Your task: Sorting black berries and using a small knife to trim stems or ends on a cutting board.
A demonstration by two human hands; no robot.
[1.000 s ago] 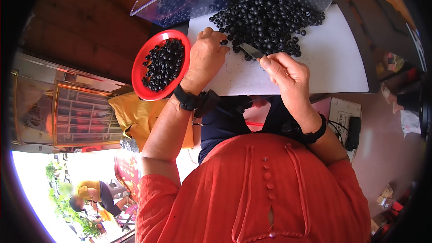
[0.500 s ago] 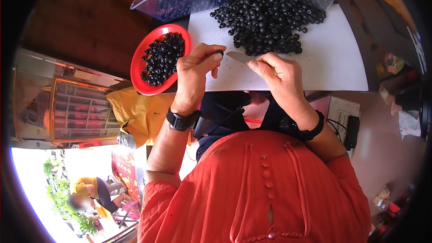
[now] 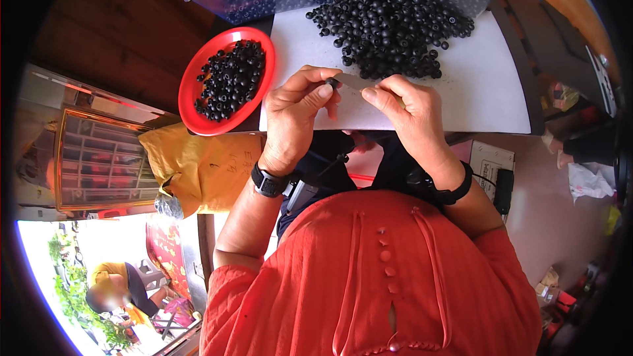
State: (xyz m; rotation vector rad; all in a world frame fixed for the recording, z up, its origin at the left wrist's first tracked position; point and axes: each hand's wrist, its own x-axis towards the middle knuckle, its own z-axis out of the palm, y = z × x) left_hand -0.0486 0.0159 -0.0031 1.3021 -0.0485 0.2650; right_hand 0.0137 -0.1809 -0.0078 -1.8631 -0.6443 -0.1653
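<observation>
Bead pile [image 3: 389, 26] beyond hands, red bowl [image 3: 198, 102] leftward

- A small street-side craft workshop is showing: loose black round beads [image 3: 389, 23] are lying heaped at the far edge of a white rectangular board [image 3: 488, 86].
- A wood-framed glass display cabinet [image 3: 105, 161] is standing beside an open doorway onto sunlit greenery [image 3: 72, 290].

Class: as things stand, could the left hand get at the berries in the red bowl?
Probably yes: the left hand, pinching one dark berry, sits just beside the red bowl, with nothing between them.
</observation>
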